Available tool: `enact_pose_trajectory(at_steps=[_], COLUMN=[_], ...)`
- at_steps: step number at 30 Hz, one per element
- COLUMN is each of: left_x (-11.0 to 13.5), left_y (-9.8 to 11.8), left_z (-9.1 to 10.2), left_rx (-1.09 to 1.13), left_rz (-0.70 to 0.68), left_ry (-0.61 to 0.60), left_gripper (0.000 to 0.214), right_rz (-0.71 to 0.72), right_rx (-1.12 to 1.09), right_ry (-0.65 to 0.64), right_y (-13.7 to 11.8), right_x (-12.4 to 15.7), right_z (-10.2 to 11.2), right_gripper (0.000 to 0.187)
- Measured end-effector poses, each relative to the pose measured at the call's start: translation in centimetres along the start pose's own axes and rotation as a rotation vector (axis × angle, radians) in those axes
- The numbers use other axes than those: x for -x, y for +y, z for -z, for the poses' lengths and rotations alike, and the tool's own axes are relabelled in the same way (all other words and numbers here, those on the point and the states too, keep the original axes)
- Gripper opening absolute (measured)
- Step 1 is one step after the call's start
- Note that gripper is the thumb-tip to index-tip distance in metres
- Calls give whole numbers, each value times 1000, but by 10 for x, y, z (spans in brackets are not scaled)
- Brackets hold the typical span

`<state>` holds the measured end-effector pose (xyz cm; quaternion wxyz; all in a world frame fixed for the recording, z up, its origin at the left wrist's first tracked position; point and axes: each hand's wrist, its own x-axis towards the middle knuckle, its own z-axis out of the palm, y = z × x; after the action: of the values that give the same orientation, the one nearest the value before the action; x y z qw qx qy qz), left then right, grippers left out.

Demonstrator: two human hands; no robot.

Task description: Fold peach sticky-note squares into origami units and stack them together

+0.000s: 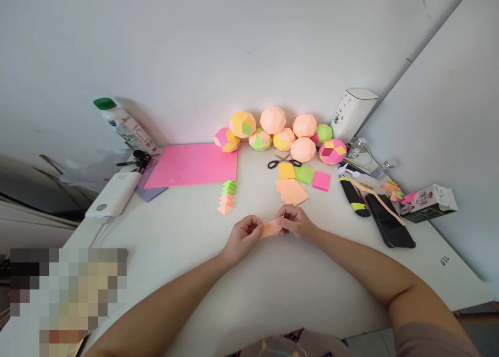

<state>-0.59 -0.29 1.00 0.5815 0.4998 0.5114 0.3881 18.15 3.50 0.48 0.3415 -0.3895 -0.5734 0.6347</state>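
Note:
Between my hands, just above the white table, is a folded peach sticky note. My left hand pinches its left end and my right hand pinches the right end. Beyond the right hand lie loose peach sticky notes, fanned out. Behind them are yellow sticky notes, green sticky notes and a pink pad. To the left, folded paper pieces in peach and green stand in a nested row.
Several faceted paper balls are piled against the wall, with black-handled scissors before them. A pink sheet, power bank and bottle stand left. A cutter, phone and milk carton lie right.

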Motion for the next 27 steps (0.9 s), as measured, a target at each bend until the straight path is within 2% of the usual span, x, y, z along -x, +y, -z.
enact_pose_trajectory(at_steps=[6,12,17,22,27], left_x=[1,1,0,0,0], left_y=[-2,-2,-6,-7,-5], left_z=[2,0,2,6,3], left_rx=[77,88,141,120,147], left_rz=[-3,-29,4,-31,-71], left_ry=[-1,-62,-63,-160,-246], left_gripper=[18,28,32,34,27], right_rz=[13,35,33,42,28], right_rx=[-110,-4,31,76,79], right_ry=[58,-47,-90,-113,-105], right_y=[3,5,5,6,7], right_x=[-3,-1,1,0,0], right_z=[3,1,-2,-1,-1], right_gripper=[18,20,22,25,26])
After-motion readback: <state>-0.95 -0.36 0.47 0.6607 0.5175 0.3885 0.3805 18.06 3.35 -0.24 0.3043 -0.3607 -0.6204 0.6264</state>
